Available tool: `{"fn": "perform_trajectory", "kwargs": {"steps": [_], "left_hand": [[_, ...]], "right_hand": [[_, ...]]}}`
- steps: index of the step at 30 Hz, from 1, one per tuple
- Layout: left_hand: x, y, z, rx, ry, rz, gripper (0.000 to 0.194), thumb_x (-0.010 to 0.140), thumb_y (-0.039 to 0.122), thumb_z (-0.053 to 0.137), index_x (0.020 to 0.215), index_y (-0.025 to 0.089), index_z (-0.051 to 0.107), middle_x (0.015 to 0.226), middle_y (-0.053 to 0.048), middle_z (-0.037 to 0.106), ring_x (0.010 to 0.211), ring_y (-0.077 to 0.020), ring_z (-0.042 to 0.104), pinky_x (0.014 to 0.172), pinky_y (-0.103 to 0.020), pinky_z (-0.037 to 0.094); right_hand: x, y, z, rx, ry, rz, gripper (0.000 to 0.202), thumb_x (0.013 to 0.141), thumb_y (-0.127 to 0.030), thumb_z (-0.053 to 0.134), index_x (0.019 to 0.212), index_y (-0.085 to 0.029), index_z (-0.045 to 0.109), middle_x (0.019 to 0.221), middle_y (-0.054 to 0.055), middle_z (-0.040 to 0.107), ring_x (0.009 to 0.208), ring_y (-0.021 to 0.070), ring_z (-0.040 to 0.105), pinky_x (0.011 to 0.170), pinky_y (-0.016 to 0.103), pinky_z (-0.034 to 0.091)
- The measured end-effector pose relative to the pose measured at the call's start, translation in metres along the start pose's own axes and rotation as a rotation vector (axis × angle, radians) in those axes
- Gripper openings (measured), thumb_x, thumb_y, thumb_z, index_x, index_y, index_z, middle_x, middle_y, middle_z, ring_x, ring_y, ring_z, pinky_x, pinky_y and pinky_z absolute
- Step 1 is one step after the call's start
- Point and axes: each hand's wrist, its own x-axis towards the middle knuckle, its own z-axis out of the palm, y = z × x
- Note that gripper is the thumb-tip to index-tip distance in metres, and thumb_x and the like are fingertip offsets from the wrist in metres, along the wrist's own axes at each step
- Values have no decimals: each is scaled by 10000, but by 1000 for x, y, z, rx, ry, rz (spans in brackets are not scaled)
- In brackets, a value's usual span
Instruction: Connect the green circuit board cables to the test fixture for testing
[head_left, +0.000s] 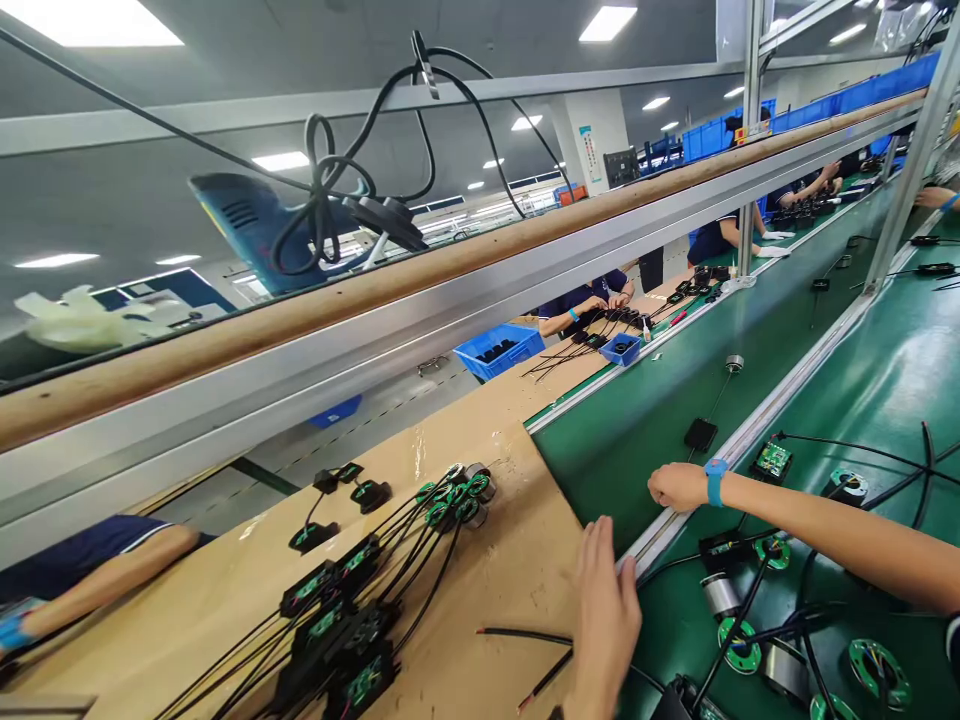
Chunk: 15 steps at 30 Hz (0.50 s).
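My left hand [606, 610] reaches in from the bottom with fingers stretched and thumb apart, beside the metal rail [654, 535]. Black cables [529, 633] with bare red ends pass behind it. From the right comes my right hand [679, 487], below a blue wristband [717, 483]. Its fingers are curled over the rail; what they hold, if anything, is hidden. Just beyond it on the green belt [622, 480] lies a small black box [700, 435]. A thin cord joins this box to a silver motor [734, 364]; another cord runs from it towards my right hand.
Circuit boards in black housings [367, 685] and motors with green boards [457, 495] lie on the tan tabletop [495, 570]. More motors [786, 668] and cables crowd the green mat. A metal crossbar [450, 310] spans the view. Co-workers' arms [112, 580] show at left and beyond.
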Motion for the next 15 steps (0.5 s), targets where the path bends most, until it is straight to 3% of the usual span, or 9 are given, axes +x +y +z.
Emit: {"fn": "perform_trajectory", "kwargs": {"steps": [2,4,6,8,11,15], "left_hand": [[18,8,19,164,-153,0,525,977,236,368,1480,94,414,1562,-162,435,1488,-289,323,1229,-475,292],[33,13,31,330,-271,-25,538,960,178,382,1488,80,398,1567,-162,426,1487,-300,314,1230,-460,268],[44,15,38,433,-322,-75,507,947,152,399,1446,75,450,1517,-180,474,1428,-325,395,1177,-471,331],[51,16,41,472,-319,-123,413,946,151,396,1316,76,563,1390,-200,562,1301,-350,506,1069,-497,420],[56,15,44,503,-314,-166,360,931,95,338,1135,96,634,1192,-188,636,1153,-345,568,970,-512,445],[59,12,50,516,-368,-190,420,834,-18,336,1128,86,618,1161,-187,637,1148,-335,549,984,-509,413]], "right_hand": [[7,22,-19,18,98,75,250,831,-237,702,1078,-200,710,1014,51,702,905,180,657,805,218,485],[19,53,-51,22,270,217,357,894,-248,636,1240,-160,638,1208,128,646,1092,221,613,933,250,449],[31,89,-83,30,464,420,480,956,-259,545,1384,-48,498,1381,274,487,1244,295,524,1018,327,400],[42,124,-104,65,604,631,628,989,-328,494,1450,71,342,1391,396,372,1273,363,490,1010,394,395],[60,161,-107,139,696,827,809,972,-514,511,1461,95,299,1297,404,414,1213,392,530,949,419,417],[79,177,-89,182,726,914,872,919,-665,519,1444,24,415,1292,392,404,1244,418,500,893,455,405]]}}
